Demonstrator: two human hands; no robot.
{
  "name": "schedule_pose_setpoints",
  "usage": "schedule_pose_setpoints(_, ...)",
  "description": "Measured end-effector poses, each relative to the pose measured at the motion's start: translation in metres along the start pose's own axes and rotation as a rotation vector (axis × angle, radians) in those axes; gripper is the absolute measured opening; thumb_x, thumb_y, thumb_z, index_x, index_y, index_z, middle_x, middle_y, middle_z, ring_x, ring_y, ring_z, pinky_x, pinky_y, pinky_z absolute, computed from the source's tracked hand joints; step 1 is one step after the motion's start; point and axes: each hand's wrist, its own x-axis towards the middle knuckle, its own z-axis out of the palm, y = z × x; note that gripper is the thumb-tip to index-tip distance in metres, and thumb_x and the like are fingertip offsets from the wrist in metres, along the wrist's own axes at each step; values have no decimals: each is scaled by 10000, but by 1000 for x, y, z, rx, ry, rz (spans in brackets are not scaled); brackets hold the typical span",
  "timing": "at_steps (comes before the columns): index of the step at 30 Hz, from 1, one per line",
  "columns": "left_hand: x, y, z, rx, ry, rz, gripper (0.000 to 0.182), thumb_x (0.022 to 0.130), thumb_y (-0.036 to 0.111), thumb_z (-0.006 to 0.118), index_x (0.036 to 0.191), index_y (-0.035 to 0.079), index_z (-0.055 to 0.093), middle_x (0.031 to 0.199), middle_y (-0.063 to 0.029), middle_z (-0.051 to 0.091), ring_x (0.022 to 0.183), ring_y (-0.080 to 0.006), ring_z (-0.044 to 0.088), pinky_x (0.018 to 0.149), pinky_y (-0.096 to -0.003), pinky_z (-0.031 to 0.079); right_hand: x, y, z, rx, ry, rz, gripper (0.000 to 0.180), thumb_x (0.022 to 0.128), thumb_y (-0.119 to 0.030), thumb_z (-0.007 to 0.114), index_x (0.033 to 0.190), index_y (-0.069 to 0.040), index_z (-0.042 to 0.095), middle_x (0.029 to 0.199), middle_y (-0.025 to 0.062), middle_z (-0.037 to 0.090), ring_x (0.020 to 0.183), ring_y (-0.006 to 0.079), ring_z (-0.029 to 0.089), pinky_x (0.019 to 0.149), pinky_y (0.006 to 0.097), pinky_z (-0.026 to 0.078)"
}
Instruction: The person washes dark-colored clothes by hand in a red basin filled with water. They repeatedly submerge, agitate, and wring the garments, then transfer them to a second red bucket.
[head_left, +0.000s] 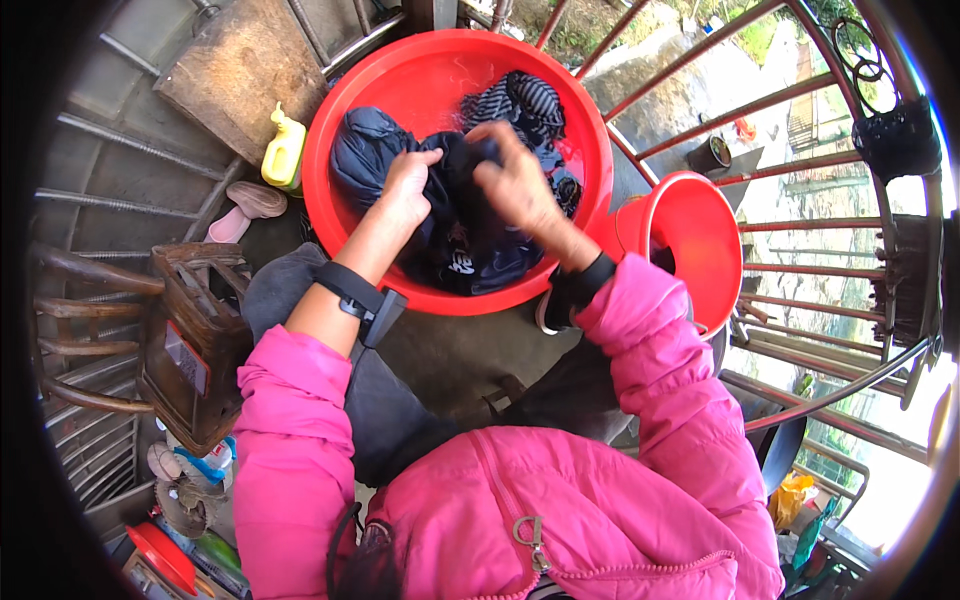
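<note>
A large red plastic basin (592, 142) stands in front of me with wet clothes in it. My left hand (411, 180) grips a dark garment (450, 202), thumb on top of the cloth. Blurred by motion, my right hand (517, 176) is over the same garment with its fingers curved; whether they hold the cloth is unclear. White lettering shows on the garment's lower part. A dark blue cloth (364, 154) bulges at the basin's left side. Behind my right hand lies a black-and-white striped cloth (536, 105).
To the right is a red bucket (705, 247), beside a metal railing (795, 165). On the left are a yellow jug (283, 157), a wooden board (244, 75), a pink shoe (229, 225) and a wooden chair (187, 352). My knees flank the basin's near side.
</note>
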Motion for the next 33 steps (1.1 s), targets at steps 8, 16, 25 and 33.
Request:
schedule_pose_setpoints(8,-9,-36,4,-152,-201,-147,447,906,510,447,738,104,529,663,-71,576,611,-221,581,592,-337,484,-34,-15,46,-315,-107,-125,253,802,-244,662,887,-53,521,741,201,606,684,408,601,598,441,476)
schedule_pose_setpoints(16,-28,-39,18,97,47,-84,346,930,461,495,969,134,602,956,-11,622,916,-141,571,843,-298,447,-9,-10,47,-478,113,61,217,843,-248,609,862,-45,536,601,222,578,611,396,611,543,479,474)
schedule_pose_setpoints(25,-36,-54,16,62,116,-95,510,913,501,491,1076,27,582,1001,-65,623,928,-165,587,786,-320,478,-13,-15,42,-624,173,46,242,872,-266,567,869,-43,473,579,205,592,535,377,608,486,467,478)
schedule_pose_setpoints(33,-23,-54,9,-277,-90,-61,338,958,406,436,911,97,566,825,-43,580,784,-172,577,721,-327,477,-14,-16,43,-575,99,-76,383,844,-206,578,1127,-27,393,578,204,586,500,365,602,456,459,467)
